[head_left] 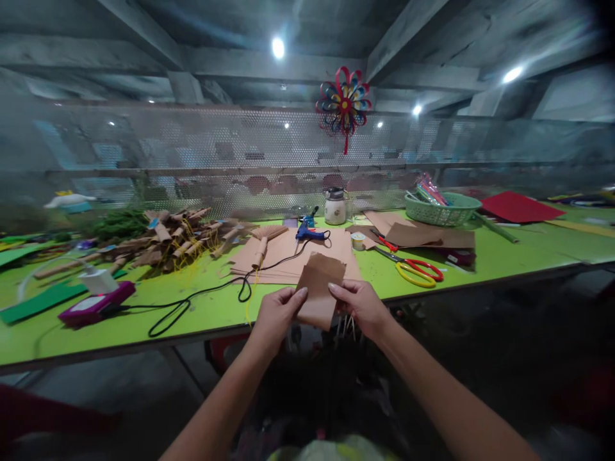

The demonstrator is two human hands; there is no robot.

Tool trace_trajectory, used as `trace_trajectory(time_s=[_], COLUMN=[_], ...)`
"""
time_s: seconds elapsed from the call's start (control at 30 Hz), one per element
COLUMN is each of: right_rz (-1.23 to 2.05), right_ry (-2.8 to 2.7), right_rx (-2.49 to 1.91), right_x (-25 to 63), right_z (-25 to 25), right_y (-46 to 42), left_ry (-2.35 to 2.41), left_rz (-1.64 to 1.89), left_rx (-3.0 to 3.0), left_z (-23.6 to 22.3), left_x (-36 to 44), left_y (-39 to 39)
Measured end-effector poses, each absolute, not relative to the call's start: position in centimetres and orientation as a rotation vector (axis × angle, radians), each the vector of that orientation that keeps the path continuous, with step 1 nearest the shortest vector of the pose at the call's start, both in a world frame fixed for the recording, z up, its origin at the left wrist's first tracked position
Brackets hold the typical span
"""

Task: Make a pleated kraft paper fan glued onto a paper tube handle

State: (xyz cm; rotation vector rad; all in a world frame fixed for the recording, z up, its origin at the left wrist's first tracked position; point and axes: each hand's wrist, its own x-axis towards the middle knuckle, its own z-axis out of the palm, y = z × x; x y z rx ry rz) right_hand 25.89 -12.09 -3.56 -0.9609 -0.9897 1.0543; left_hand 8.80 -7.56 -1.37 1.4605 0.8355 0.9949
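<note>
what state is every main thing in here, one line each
left hand: pinching the brown paper's left edge
right hand: pinching its right edge
brown paper: held up, unattached
blue glue gun: lying on stacked sheets
red-and-yellow scissors: lying down, unheld
purple power strip: white adapter plugged in
green basket: upright, loaded
white pot: upright, dark top on
flower ornament: hanging
ceiling lights: on

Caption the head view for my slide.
Left hand and right hand hold brown paper at the green table, a blue glue gun and scissors beyond.
</note>
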Motion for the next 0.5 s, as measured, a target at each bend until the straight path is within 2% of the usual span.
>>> trace_trajectory(time_s=[0.5], right_rz=[1.120], right_ry=[-0.930], right_rx=[-0.911], right_x=[25.94], right_z=[-3.60], right_y=[-12.24], left_ry=[0.803], left_rz=[0.952], left_rx=[1.455], left_z=[-2.21], left_x=[8.86], left_y=[-6.92])
